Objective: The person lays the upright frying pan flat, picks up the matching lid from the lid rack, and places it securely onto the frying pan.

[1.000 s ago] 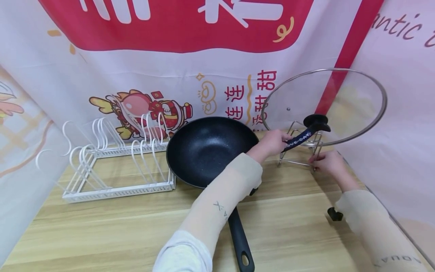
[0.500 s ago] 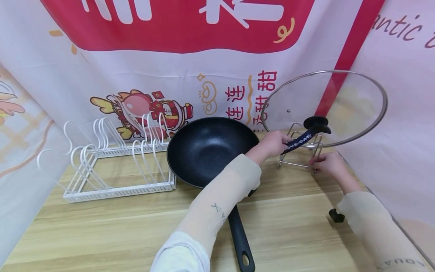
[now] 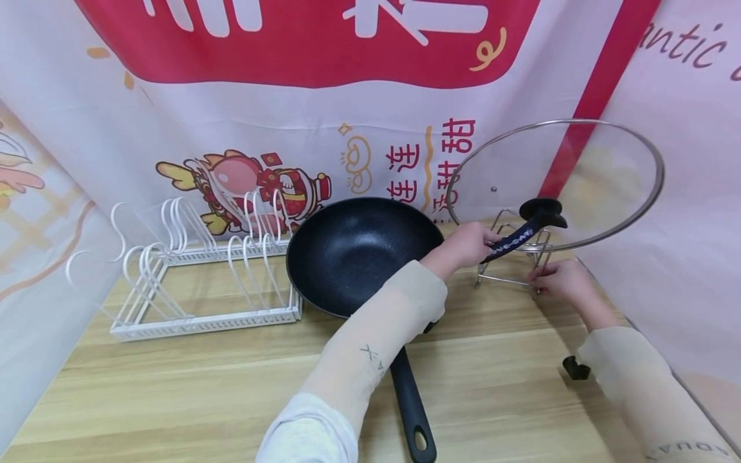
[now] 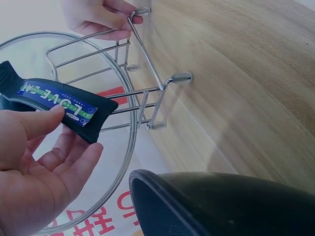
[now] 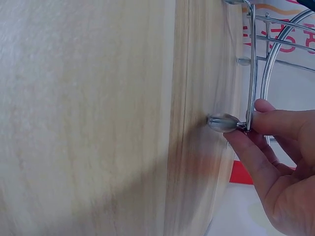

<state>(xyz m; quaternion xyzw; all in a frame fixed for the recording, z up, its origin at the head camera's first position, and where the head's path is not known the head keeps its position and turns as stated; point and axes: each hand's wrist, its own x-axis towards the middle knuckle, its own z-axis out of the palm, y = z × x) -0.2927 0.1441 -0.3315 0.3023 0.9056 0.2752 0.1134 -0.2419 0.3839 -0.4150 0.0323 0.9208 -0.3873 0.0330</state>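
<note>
A large glass lid (image 3: 613,186) with a metal rim stands tilted in a small wire rack (image 3: 502,279) at the right. My left hand (image 3: 466,245) pinches the lid's curved black handle (image 4: 59,103), which carries a blue printed label. At the rack's front right corner, my right hand (image 3: 563,280) pinches the wire just by a clear foot (image 5: 224,123). Below my left forearm lies a black frying pan (image 3: 353,257), its long handle (image 3: 412,405) pointing toward me; the forearm covers part of the pan.
A white rack (image 3: 202,326) with several curved hooks stands left of the pan, close to its rim. Printed cloth (image 3: 312,106) hangs behind and at both sides. Everything stands on a wood-grain table (image 3: 220,392).
The head view shifts slightly. Both hands keep their hold, and the lid, rack and pan stay about where they were.
</note>
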